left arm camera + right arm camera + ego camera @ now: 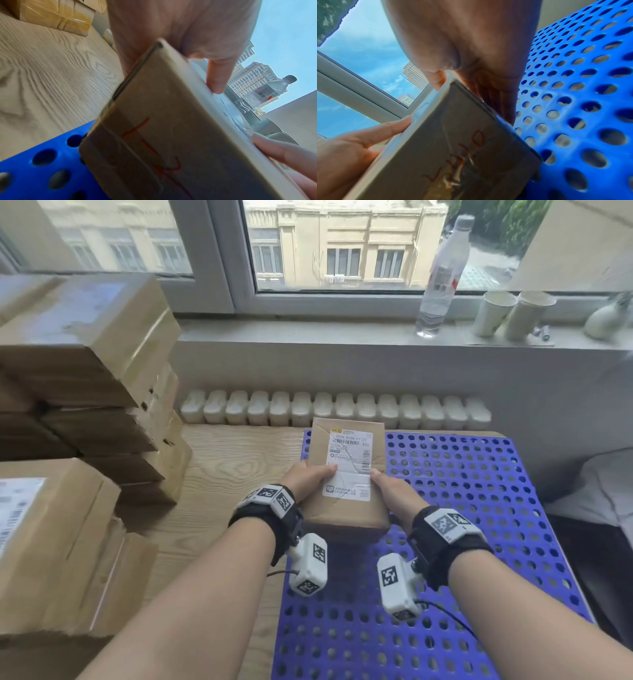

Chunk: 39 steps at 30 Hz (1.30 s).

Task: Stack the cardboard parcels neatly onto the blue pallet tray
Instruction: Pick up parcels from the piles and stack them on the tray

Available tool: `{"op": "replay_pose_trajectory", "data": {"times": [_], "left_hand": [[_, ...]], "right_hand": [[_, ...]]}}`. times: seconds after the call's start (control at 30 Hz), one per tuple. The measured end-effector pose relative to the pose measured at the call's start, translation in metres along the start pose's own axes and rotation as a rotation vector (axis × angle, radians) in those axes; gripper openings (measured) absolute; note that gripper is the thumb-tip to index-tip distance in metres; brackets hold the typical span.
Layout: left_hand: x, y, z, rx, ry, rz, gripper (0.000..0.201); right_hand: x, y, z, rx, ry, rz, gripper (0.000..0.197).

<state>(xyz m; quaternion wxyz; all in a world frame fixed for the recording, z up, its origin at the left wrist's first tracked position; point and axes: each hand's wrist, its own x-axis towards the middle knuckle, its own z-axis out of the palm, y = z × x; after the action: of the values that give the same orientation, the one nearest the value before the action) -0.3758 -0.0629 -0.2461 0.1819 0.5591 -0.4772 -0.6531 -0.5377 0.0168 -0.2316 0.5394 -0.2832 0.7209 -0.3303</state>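
A small cardboard parcel (346, 508) with a white shipping label is held between both hands above the far left part of the blue perforated pallet tray (479, 508). My left hand (310, 475) grips its left side with the thumb on the label; my right hand (388, 489) grips its right side likewise. In the left wrist view the parcel (163, 135) shows red writing on its near end, with the tray (34, 169) below. In the right wrist view the parcel (453, 148) hangs just above the tray (582, 94). No other parcel lies on the tray.
Stacks of cardboard parcels (85, 364) stand on the wooden table (233, 460) at the left, with more (51, 542) nearer me. A water bottle (442, 278) and two paper cups (513, 313) sit on the windowsill. A white radiator (335, 409) runs behind the table.
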Motion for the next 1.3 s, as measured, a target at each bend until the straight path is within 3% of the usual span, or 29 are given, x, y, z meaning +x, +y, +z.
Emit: {"op": "replay_pose_trajectory", "data": {"times": [0.13, 0.27, 0.53, 0.67, 0.77, 0.83, 0.97, 1.03, 1.2, 1.3], "left_hand": [[0.026, 0.005, -0.010, 0.037, -0.009, -0.040, 0.022], [0.042, 0.004, -0.011, 0.086, 0.001, -0.079, 0.047], [0.058, -0.001, -0.007, 0.113, -0.017, -0.071, 0.030], [0.062, -0.003, -0.006, 0.089, -0.034, -0.080, 0.041], [0.064, -0.006, -0.005, 0.079, -0.038, -0.065, 0.036], [0.064, -0.006, -0.006, 0.081, -0.039, -0.061, 0.049], [0.079, -0.018, -0.006, 0.120, 0.028, -0.044, 0.108], [0.077, -0.018, -0.006, 0.192, 0.065, -0.031, 0.120], [0.029, 0.007, 0.000, 0.278, 0.126, -0.036, 0.081], [0.020, 0.005, 0.001, 0.317, 0.115, 0.007, 0.094]], "right_hand": [[0.027, -0.012, 0.004, -0.104, 0.048, 0.007, 0.046], [0.044, -0.020, 0.003, -0.241, 0.096, 0.013, 0.051], [0.059, -0.012, -0.001, -0.296, 0.106, 0.028, 0.053], [0.059, -0.010, -0.003, -0.301, 0.115, 0.016, 0.049], [0.057, -0.009, -0.003, -0.307, 0.121, -0.002, 0.049], [0.056, -0.007, -0.003, -0.313, 0.120, -0.006, 0.050], [0.054, -0.006, -0.004, -0.335, 0.105, 0.004, 0.054], [0.051, -0.005, -0.004, -0.348, 0.106, 0.000, 0.055], [0.035, -0.003, -0.005, -0.400, 0.177, -0.063, 0.061], [0.021, -0.004, -0.009, -0.508, 0.217, -0.152, 0.064]]}}
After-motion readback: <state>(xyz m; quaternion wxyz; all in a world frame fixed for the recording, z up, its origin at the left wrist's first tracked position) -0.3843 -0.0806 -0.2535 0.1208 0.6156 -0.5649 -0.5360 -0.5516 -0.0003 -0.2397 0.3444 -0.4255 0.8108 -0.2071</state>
